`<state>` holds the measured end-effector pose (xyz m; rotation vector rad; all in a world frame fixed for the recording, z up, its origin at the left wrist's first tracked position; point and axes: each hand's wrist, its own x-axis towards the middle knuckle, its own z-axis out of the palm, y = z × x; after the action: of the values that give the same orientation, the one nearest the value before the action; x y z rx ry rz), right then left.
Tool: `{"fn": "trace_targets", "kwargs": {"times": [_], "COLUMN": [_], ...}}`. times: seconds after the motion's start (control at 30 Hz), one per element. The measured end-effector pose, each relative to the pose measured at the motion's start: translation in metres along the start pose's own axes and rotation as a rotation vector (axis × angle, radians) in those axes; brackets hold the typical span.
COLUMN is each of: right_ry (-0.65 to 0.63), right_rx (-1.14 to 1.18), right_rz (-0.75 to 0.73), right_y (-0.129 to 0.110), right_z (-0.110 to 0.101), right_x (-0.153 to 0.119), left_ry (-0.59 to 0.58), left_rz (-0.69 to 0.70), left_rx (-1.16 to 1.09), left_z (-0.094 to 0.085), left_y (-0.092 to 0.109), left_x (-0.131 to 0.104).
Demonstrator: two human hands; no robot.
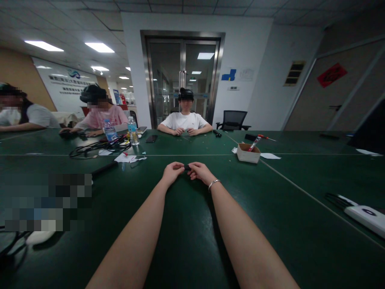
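Observation:
Over the dark green table (192,224), both my arms reach forward and my hands come close together near the middle. Between their fingertips is a small black object (187,167), too small to make out fully. My left hand (173,173) pinches its left end, fingers pressed together. From the other side, my right hand (201,172) grips its right end, with thumb and forefinger closed and the other fingers curled. A silver bangle (214,184) circles my right wrist.
A small box (248,153) with a tube in it stands right of my hands. Bottles (133,131), tangled cables (99,147) and paper scraps (126,158) lie to the left. A white power strip (367,216) is at the right. Several people sit across the table.

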<state>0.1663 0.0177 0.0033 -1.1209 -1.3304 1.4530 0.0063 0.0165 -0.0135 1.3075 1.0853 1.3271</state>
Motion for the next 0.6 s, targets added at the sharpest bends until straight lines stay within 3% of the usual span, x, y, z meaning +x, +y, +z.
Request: {"fn": "trace_targets", "kwargs": {"times": [0.13,0.3,0.4,0.6], "right_ry": [0.002,0.005,0.002,-0.001], "right_rx": [-0.002,-0.001,-0.001,0.003], "right_rz": [0.003,0.014,0.006,0.005], "right_y": [-0.0001,-0.0008,-0.0005,0.0001], "right_z": [0.0000,-0.0003,-0.0005,-0.0005], "right_x": [-0.0002,-0.0006,-0.0005,0.0005], "left_ry": [0.001,-0.022,0.006,0.018], "left_rz": [-0.047,0.007,-0.051,0.004], "left_rx": [-0.037,-0.002,0.014,0.010], "left_z": [-0.0006,-0.0010,-0.0010,-0.0024], "left_y": [-0.0002,-0.0007,-0.0018,-0.0064], "left_x": [-0.0001,-0.0004,0.0011,0.0051]}}
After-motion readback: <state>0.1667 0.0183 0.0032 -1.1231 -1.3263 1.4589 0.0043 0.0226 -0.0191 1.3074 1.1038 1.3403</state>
